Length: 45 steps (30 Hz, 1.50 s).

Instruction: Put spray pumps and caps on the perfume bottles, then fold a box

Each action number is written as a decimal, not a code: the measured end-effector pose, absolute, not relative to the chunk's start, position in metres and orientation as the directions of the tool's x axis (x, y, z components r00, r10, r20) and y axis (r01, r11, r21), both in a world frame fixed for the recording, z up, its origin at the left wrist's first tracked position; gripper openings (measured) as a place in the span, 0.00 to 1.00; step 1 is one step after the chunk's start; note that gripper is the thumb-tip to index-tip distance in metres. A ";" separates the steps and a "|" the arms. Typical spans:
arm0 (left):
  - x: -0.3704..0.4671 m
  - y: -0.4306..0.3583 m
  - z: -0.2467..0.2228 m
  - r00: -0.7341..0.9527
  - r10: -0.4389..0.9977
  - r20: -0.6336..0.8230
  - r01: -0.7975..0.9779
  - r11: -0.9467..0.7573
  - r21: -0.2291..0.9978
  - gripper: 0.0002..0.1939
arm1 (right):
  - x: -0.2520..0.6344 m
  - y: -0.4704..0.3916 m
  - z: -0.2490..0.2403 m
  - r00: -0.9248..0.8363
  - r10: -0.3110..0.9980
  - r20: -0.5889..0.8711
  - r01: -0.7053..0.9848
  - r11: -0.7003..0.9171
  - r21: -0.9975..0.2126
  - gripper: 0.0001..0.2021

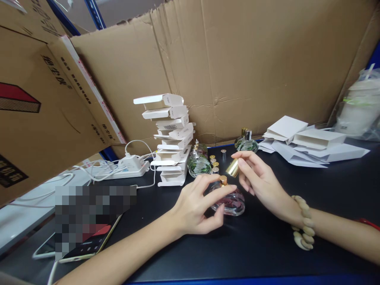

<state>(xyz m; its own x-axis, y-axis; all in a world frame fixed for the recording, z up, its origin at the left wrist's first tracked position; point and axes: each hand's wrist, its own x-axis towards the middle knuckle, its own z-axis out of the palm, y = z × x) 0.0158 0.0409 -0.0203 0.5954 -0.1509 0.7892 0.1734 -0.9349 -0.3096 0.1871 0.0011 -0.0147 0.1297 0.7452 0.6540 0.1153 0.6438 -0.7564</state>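
A glass perfume bottle with pink contents stands on the black tabletop, its gold sprayer bare on top. My left hand is around the bottle's left side, two fingers at its neck and the thumb low in front. Between the thumb and fingers of my right hand is a shiny gold cap, tilted just above and right of the sprayer. Behind the bottle, several small gold and silver collars or caps stand in a row. Green perfume bottles are left of them.
White open cartons are stacked at the left back. More white boxes lie at the right, near a bagged drink cup. Capped bottles stand by the cardboard wall. A power strip, cables and phone occupy the left.
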 end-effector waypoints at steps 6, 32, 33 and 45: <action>0.014 0.038 -0.018 0.612 -0.146 0.778 0.165 -0.938 -0.305 0.18 | 0.187 0.001 -0.014 0.120 0.739 0.663 0.123 0.651 -0.749 0.16; 0.017 0.032 -0.020 0.640 -0.036 0.768 0.241 -0.939 -0.244 0.22 | 0.187 -0.006 -0.011 0.103 0.643 0.759 0.203 0.733 -0.649 0.12; 0.017 0.032 -0.020 0.645 -0.033 0.764 0.245 -0.938 -0.247 0.22 | 0.187 -0.007 -0.012 0.097 0.650 0.754 0.212 0.727 -0.654 0.12; 0.016 0.035 -0.020 0.474 -0.081 0.877 0.175 -0.967 -0.184 0.23 | 0.187 -0.002 -0.015 0.117 0.665 0.737 0.144 0.723 -0.675 0.10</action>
<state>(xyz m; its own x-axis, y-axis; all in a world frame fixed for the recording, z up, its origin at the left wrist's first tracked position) 0.0163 0.0354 -0.0202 0.4739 -0.0812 0.8768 0.1753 -0.9671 -0.1843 0.1866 -0.0020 -0.0155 0.1171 0.6652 0.7374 0.1443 0.7233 -0.6753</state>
